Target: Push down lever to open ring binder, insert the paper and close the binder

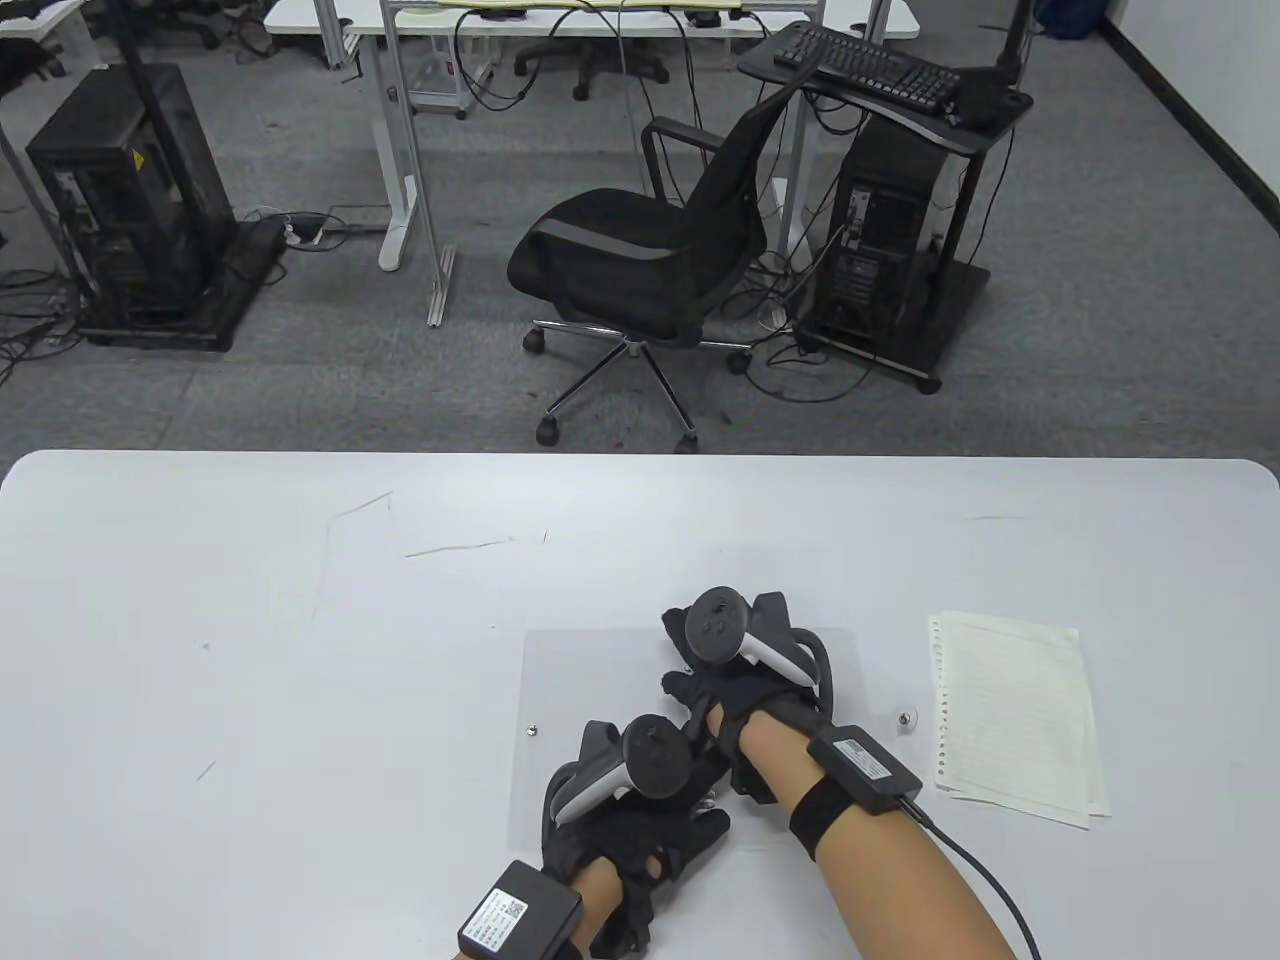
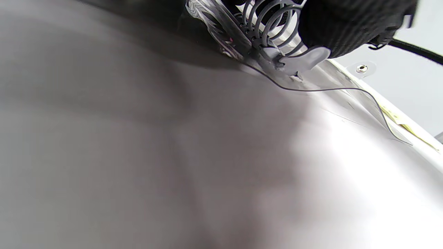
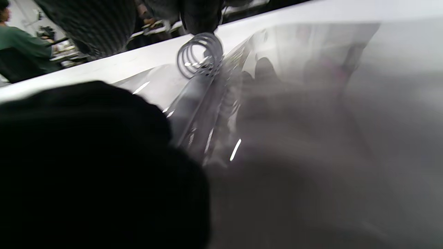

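Near the table's front edge, both hands sat on the clear binder (image 1: 600,680); lever (image 2: 304,58) small, slick; grip states unclear.

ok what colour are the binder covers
Clear, see-through plastic covers; the white table shows through. Best seen in the table view.

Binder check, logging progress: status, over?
Both hands, left hand and right hand, on the open clear binder. Rings look closed. Paper waits right, uninserted. Nothing blocking.
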A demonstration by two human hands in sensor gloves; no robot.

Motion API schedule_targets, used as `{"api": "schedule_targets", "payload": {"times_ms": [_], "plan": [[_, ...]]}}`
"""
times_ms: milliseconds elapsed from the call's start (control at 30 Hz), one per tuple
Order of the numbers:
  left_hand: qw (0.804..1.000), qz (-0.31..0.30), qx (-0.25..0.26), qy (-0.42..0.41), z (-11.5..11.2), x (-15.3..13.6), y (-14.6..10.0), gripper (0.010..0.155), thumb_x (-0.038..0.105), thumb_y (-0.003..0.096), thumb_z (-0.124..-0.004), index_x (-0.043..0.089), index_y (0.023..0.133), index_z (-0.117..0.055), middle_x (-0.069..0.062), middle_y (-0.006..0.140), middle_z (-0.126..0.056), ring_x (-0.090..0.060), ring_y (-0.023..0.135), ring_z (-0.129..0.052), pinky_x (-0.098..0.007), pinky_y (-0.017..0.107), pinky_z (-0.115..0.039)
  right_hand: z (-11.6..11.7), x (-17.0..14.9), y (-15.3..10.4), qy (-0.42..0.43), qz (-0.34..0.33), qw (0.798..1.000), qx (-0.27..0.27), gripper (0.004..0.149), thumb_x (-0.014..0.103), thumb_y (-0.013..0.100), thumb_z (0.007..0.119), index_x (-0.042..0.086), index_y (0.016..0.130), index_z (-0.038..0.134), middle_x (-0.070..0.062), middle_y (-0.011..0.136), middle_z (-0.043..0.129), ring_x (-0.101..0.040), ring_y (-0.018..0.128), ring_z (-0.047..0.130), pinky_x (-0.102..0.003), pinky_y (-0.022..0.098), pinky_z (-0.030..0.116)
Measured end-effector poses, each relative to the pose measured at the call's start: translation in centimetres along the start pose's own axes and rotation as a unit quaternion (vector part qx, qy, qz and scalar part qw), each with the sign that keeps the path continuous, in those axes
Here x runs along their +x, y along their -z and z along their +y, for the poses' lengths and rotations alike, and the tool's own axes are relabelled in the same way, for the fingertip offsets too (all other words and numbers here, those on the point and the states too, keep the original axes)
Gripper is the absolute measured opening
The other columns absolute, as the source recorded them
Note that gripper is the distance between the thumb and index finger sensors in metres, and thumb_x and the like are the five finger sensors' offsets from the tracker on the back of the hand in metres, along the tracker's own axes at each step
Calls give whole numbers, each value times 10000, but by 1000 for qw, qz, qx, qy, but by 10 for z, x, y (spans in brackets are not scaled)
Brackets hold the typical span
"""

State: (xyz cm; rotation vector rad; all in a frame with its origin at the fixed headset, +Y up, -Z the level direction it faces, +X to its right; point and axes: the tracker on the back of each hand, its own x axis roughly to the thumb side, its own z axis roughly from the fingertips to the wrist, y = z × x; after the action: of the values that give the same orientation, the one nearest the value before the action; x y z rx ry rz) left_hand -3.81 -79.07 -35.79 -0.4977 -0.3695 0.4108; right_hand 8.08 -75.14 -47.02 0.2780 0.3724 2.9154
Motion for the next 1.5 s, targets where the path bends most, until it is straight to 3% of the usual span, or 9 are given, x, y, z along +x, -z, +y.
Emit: {"api": "schedule_targets", "payload": {"times_ms": [300, 500, 600, 733, 900, 1067, 1200, 1333, 1500], "plan": [[996, 28, -3, -81, -1, -3, 1, 610, 566, 463, -793, 594, 993, -493, 207, 1165, -186, -177, 1117, -96, -515, 725, -112, 0, 4, 11, 7, 20, 999, 37, 712, 523, 474, 731, 314, 1083, 427, 36, 1191, 448, -288, 1100, 407, -681, 702, 455], [996, 53, -18, -76, 0, 5, 1, 689, 520, 455, -840, 572, 1023, -454, 183, 1170, -156, -183, 1117, -90, -538, 724, -118, -11, 6, 24, 8, 16, 999, 39, 674, 495, 482, 746, 269, 1068, 502, -6, 1142, 571, -308, 1076, 542, -662, 696, 520], [995, 62, -39, -71, -4, 6, 4, 720, 505, 449, -856, 628, 1012, -424, 206, 1160, -96, -163, 1107, -46, -531, 718, -86, -11, 8, 31, -12, 23, 999, 48, 664, 482, 479, 755, 259, 1061, 525, -9, 1119, 617, -312, 1058, 594, -642, 695, 539], [995, 60, -34, -70, -2, 4, 2, 698, 523, 453, -833, 644, 999, -417, 221, 1159, -88, -159, 1109, -42, -527, 720, -89, -12, 13, 33, -24, 6, 1000, 17, 651, 481, 471, 762, 247, 1046, 564, -29, 1079, 693, -322, 1027, 668, -625, 686, 583], [995, 62, -30, -68, -2, 5, 1, 693, 531, 465, -822, 632, 1010, -407, 225, 1159, -95, -158, 1109, -44, -522, 722, -91, -15, 4, 24, -28, -17, 998, 44, 682, 502, 469, 739, 267, 1060, 493, -18, 1145, 613, -316, 1061, 556, -661, 692, 510], [995, 56, -32, -78, -2, 4, 1, 702, 517, 472, -828, 598, 1023, -401, 216, 1162, -100, -169, 1110, -40, -529, 720, -86, -48, -35, -17, -47, -44, 997, -39, 672, 504, 465, 730, 252, 1063, 557, -62, 1117, 684, -361, 1049, 581, -657, 685, 537], [996, 44, -28, -73, 0, 4, 2, 727, 515, 468, -822, 554, 1038, -372, 199, 1178, -120, -202, 1121, -56, -553, 726, -97, -67, -101, -50, -19, -2, 998, -68, 663, 497, 468, 736, 240, 1061, 592, -80, 1128, 662, -389, 1037, 579, -652, 671, 566], [991, 32, -19, -127, 6, 1, 1, 757, 545, 453, -820, 501, 1053, -361, 167, 1194, -156, -227, 1106, -34, -553, 720, -96, -67, -172, -64, -15, 70, 995, -66, 663, 491, 469, 741, 237, 1063, 592, -80, 1150, 615, -395, 1056, 527, -677, 679, 523], [990, 19, 37, -137, 23, 11, -15, 779, 576, 443, -816, 464, 1062, -356, 149, 1189, -132, -251, 1097, -7, -574, 722, -116, -58, -236, -60, -19, 149, 987, -47, 661, 465, 471, 754, 265, 1069, 554, -66, 1185, 497, -388, 1079, 413, -696, 694, 456]]}}
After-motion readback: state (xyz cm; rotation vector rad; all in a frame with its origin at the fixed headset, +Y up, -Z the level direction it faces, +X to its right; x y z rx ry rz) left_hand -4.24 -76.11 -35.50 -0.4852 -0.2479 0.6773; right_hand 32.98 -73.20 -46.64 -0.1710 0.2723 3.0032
